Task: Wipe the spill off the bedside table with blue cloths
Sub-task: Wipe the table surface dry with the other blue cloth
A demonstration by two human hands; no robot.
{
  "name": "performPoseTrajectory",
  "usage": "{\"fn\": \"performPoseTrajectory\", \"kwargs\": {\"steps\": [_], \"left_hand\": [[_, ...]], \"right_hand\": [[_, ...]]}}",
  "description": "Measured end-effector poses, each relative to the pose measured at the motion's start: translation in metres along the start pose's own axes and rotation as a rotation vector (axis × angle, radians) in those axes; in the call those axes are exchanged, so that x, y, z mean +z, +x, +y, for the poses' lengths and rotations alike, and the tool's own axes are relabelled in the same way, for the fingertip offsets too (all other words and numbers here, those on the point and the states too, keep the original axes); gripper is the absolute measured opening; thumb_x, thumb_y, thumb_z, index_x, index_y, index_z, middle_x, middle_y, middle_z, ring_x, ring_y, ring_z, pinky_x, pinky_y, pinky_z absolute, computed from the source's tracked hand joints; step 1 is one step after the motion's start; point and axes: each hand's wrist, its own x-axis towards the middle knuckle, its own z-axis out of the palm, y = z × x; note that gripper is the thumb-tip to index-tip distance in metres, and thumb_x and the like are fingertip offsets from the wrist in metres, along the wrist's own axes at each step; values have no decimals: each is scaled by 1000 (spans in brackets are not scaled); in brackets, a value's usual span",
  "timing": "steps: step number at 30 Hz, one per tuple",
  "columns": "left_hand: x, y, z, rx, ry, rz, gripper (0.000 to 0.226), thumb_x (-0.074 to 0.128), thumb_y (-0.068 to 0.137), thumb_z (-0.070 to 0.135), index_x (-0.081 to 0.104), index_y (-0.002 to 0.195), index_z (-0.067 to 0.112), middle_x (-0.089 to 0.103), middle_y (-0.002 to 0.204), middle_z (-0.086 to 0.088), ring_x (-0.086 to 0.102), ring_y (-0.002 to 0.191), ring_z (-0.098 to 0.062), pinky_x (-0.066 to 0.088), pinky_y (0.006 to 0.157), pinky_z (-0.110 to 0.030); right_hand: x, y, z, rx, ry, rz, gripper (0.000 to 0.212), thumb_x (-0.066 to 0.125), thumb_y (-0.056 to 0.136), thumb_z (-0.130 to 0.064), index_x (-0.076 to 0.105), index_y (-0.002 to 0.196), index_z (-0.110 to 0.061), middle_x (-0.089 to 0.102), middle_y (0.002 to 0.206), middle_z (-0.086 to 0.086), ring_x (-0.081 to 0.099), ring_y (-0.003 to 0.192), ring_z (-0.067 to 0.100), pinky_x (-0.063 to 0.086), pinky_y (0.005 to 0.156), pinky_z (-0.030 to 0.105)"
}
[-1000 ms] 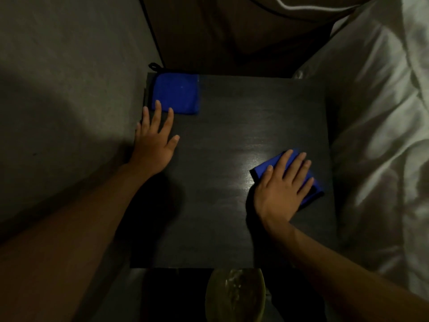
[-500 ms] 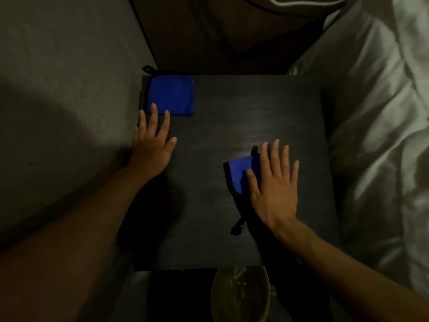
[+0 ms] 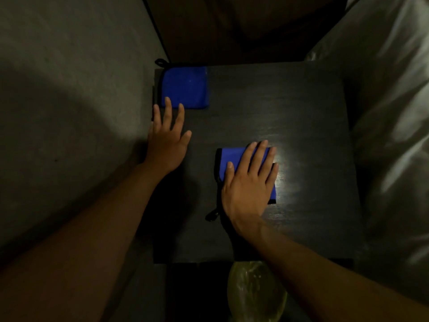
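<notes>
Right hand (image 3: 249, 182) flat on blue cloth (image 3: 228, 162), mid-table, fingers spread, not gripping.
I see the left hand (image 3: 168, 138) flat and splayed on the dark bedside table (image 3: 290, 108) near its left edge, fingertips touching a second blue cloth (image 3: 184, 88) at the far-left corner. Glare right of the near cloth. White bedding (image 3: 390, 126) right, grey wall (image 3: 69, 89) left.

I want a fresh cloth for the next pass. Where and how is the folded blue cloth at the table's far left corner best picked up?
Probably by its near edge, from above. The folded blue cloth lies flat on the table, and the left hand already rests with fingertips on that edge. Its black loop overhangs the far corner, harder to reach.
</notes>
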Motion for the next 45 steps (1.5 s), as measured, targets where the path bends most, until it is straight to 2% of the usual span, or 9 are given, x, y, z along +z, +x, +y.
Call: {"fn": "performPoseTrajectory", "kwargs": {"steps": [17,19,23,25,28,31,35,39,45], "left_hand": [[-3,2,1,8,-24,11,61,33,103,29,2,155,25,-15,163,-7,-13,149,-33,8,121,-49],[-8,-2,3,71,60,29,54,35,102,25,18,154,18,-19,160,-6,-19,146,-31,4,121,-51],[-5,-1,-6,292,362,22,32,45,97,23,58,121,6,-6,163,-13,-23,143,-39,-8,118,-58],[2,5,-12,256,382,-15,40,38,94,26,54,125,8,-8,163,-14,-19,146,-41,-1,119,-59],[1,4,-6,94,198,-20,60,22,93,30,21,152,17,-16,163,-11,-16,147,-38,-3,119,-50],[-4,0,0,38,9,1,65,34,101,28,-2,155,28,-19,162,-7,-14,148,-33,1,119,-43],[-2,-1,-2,51,-12,16,67,37,101,27,-3,155,29,-19,162,-5,-15,148,-33,0,119,-43],[0,0,-3,53,11,34,68,37,101,28,-4,155,27,-18,163,-7,-14,148,-34,1,119,-44],[4,1,-6,76,56,43,66,36,101,28,-1,155,23,-15,163,-11,-12,148,-38,1,120,-45]], "right_hand": [[20,-22,-69,-248,38,-72,72,28,105,-49,9,161,-8,-3,170,18,-10,156,36,3,126,52],[22,-24,-75,-293,61,-78,72,32,104,-48,9,161,-9,-2,170,17,-10,156,35,2,126,51],[22,-27,-81,-473,28,-172,75,29,105,-51,-3,161,-12,-11,170,13,-17,155,33,-4,126,49],[20,-27,-82,-604,-40,-235,72,24,106,-52,-4,161,-14,-13,170,11,-23,153,33,-6,126,49],[17,-29,-81,-788,-141,-254,67,18,107,-51,3,161,-15,-1,171,7,-18,154,34,-9,125,49],[17,-25,-77,-971,-175,-267,66,17,107,-53,14,161,-17,13,170,7,-2,157,33,-9,125,48],[23,-12,-60,-1233,-92,-297,66,26,105,-53,20,161,-18,23,168,7,14,155,33,1,127,47],[28,1,-36,-1450,118,-175,64,57,99,-45,46,152,-12,42,159,12,33,149,35,22,121,50],[14,29,-6,-1698,9,-235,61,55,99,-47,45,153,-20,36,163,8,23,154,31,7,124,56]]}}
